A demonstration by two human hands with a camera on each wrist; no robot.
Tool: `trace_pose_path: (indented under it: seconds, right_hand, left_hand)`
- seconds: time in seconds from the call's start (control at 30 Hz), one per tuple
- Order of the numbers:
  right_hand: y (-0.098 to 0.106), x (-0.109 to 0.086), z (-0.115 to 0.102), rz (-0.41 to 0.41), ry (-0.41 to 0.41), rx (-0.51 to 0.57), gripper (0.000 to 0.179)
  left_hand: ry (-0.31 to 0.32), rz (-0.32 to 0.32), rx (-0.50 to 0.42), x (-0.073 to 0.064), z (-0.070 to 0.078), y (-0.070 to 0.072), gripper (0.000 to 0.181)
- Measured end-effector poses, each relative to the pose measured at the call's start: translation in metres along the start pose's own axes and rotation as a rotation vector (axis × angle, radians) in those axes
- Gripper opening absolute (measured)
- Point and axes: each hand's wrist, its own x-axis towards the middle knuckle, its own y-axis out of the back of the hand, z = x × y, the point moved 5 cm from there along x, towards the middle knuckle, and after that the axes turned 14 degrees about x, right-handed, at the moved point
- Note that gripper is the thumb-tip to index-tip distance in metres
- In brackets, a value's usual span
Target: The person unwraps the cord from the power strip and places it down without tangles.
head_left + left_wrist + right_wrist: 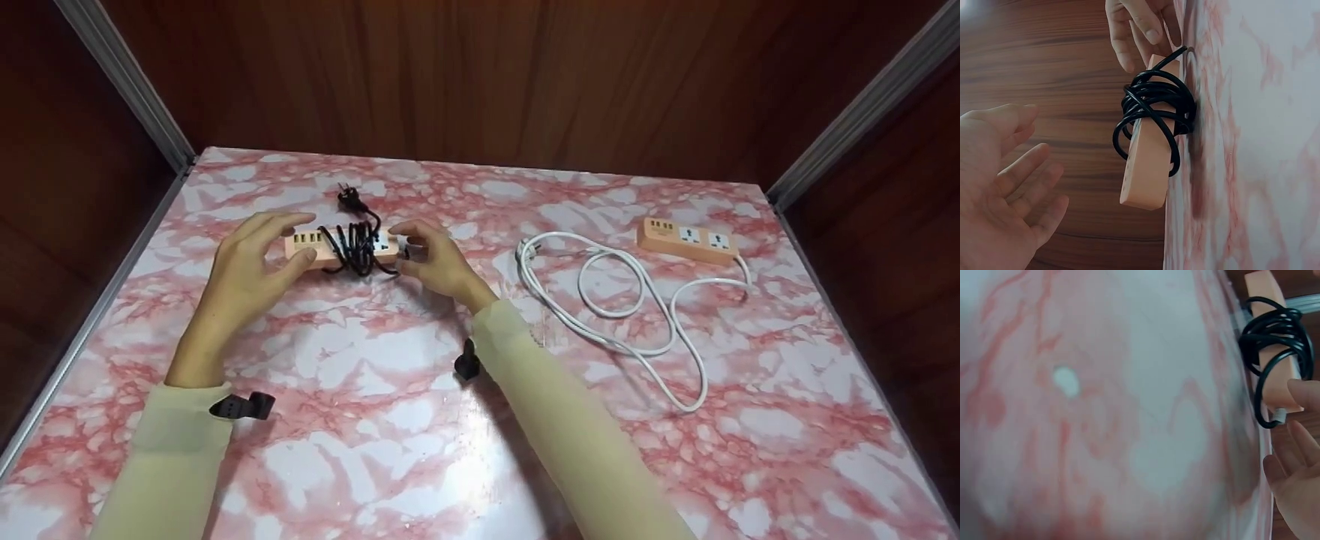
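Note:
An orange power strip lies on the table with its black cord wound around its middle. The cord's black plug sticks out behind it. At the strip's left end is my left hand, thumb and fingers spread; the left wrist view shows a gap between this hand and the strip. My right hand is at the other end, fingers loosely bent. In the right wrist view its thumb is close to or touching the strip's end, while the other fingers are apart from it.
A second orange power strip sits at the right of the table, its white cord in loose loops to the left and front. The table has a red and white marbled top. Dark wooden panels enclose its back and sides.

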Motion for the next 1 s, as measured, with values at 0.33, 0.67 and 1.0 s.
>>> trace_pose_path:
  seconds: [0.33,0.67,1.0]
  right_hand:
    - [-0.008,0.005,0.007,0.026,-0.031,0.074,0.034]
    - [-0.018,0.01,0.006,0.065,-0.092,0.124,0.036]
    - [-0.021,0.007,0.009,0.107,-0.125,0.193,0.03]
  left_hand:
    - [0.016,-0.004,0.0,0.001,-0.001,0.001,0.044]
    - [0.011,0.012,-0.001,0.002,-0.002,-0.002,0.043]
    - [0.026,0.013,-0.004,0.001,-0.003,-0.001,0.042]
